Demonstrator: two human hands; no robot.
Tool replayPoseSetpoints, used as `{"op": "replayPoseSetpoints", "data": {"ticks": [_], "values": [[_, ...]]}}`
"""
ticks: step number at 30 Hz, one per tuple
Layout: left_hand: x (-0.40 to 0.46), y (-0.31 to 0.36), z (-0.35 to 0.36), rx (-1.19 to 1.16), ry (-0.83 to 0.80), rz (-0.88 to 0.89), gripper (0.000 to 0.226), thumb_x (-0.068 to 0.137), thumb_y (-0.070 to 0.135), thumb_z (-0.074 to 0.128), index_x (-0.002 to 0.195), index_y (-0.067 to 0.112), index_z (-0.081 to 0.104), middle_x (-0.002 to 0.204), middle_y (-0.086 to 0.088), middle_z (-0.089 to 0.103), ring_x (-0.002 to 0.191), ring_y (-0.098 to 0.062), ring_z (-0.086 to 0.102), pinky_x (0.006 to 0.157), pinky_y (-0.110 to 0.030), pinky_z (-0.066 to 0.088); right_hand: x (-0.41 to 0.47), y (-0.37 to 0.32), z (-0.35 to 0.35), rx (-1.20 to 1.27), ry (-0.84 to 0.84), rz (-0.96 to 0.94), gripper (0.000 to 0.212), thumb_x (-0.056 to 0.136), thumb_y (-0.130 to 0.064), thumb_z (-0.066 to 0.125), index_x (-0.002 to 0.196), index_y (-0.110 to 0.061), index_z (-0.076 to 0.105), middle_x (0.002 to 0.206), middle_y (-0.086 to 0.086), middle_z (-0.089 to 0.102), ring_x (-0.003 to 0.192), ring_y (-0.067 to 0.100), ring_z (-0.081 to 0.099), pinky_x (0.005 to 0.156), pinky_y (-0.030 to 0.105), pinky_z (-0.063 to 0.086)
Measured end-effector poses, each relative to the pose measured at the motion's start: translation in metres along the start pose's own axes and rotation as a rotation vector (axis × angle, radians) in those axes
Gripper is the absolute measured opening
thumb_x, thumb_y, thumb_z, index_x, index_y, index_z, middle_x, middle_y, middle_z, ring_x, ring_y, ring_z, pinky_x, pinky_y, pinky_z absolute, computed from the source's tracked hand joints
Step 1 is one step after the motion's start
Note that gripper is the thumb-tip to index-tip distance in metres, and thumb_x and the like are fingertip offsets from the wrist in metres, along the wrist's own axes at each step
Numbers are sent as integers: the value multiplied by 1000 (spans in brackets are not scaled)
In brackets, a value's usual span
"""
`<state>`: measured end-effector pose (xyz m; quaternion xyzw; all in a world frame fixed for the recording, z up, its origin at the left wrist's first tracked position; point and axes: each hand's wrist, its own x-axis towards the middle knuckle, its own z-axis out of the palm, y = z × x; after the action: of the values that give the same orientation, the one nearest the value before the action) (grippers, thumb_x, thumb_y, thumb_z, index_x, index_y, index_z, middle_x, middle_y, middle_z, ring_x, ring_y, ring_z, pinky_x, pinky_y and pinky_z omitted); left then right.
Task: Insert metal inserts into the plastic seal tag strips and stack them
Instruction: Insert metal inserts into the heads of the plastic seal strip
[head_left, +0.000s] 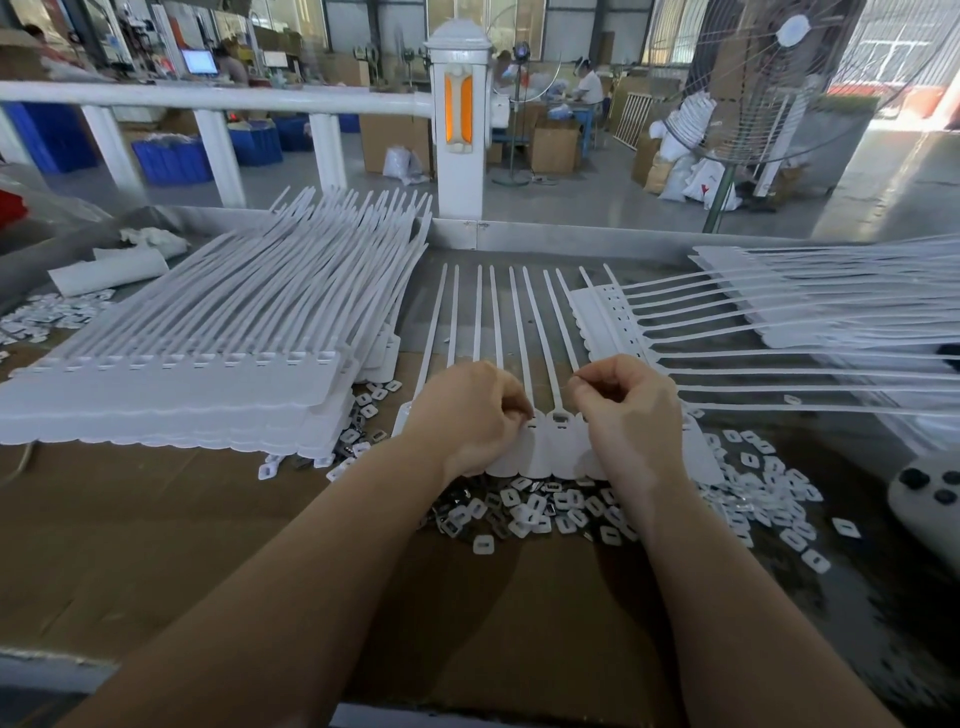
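Observation:
A white plastic seal tag strip (550, 447) lies flat in front of me, its long tails pointing away. My left hand (462, 415) rests on the strip's left part with fingers curled, fingertips pressing at a tag's slot. My right hand (623, 410) hovers over the right part, thumb and forefinger pinched together; whatever they hold is too small to see. Loose inserts (540, 512), white and metal, lie heaped just below the strip. A tall stack of strips (208, 364) sits to the left.
More strips (779, 332) fan out on the right, tails running off frame. A cardboard sheet (156, 519) covers the bench. A dark-buttoned white device (930, 493) sits at the right edge. White railing (218, 104) and a fan (779, 78) stand behind the bench.

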<state>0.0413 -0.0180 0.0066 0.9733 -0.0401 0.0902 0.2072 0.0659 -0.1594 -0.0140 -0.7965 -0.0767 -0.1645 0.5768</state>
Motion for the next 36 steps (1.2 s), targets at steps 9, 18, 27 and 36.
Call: {"op": "replayPoseSetpoints", "data": {"ticks": [9,18,27,36], "values": [[-15,-3,12,-138,106,119,13,82,20,61,81,28,72,73,25,51,83,-3,48,90,-35,41,1,1,2,-13,-9,-22,16,83,-12,66,73,-24,62,67,-9,61,62,-4,56,57,4,41],[-24,7,15,-137,-79,346,13,76,45,69,85,37,73,82,25,49,95,-2,44,86,-28,20,0,0,1,-29,0,-27,14,82,-11,66,74,-21,63,67,-8,60,63,-7,55,56,3,40],[-20,5,19,-257,-143,368,8,74,34,74,80,29,74,78,27,50,86,14,42,91,-34,34,0,-1,0,-23,3,-19,14,82,-9,66,73,-20,64,66,-9,59,62,-9,54,57,4,41],[-14,-5,18,-567,207,-9,15,80,15,70,76,28,64,76,15,65,75,1,58,71,-7,42,-1,-3,2,-65,-63,-95,12,85,-8,63,83,-19,65,73,-12,62,70,1,58,65,8,45]]}}
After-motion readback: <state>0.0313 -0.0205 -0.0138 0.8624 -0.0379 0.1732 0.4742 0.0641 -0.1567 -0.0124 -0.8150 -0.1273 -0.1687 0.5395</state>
